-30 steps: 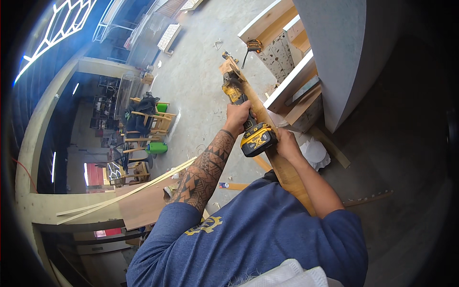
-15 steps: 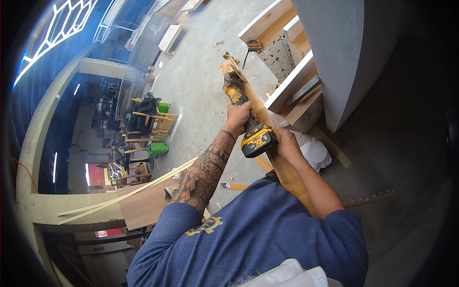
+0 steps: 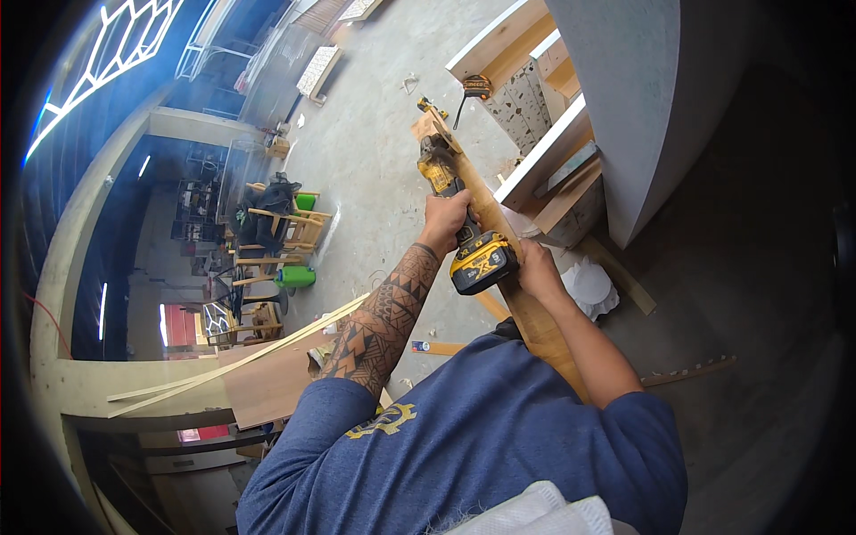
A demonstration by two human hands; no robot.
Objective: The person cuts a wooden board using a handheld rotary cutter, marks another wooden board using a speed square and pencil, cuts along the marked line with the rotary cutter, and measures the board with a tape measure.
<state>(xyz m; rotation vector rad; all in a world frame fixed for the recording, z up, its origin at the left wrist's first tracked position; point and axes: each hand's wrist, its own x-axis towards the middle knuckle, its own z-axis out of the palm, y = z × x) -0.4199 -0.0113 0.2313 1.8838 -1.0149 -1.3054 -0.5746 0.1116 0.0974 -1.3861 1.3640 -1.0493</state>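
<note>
My left hand is wrapped round the black grip of a yellow and black cordless angle grinder. Its thick battery points back toward me, and its dark head lies over the far part of a long wooden board. The board runs away from my body, tilted to the left. My right hand is closed on the board's right edge, beside the battery. A small yellow and black thing, perhaps a clamp, sits at the board's far end. The contact between grinder head and wood is hidden.
Right of the board stands a white-edged wooden cabinet frame, with a tape measure on its edge. A white bundle lies on the floor. Thin wood strips and a stool with green containers are at left.
Almost nothing differs. Both hands keep their grips, and the grinder and board stay nearly in place, with only a very slight shift of the view.
</note>
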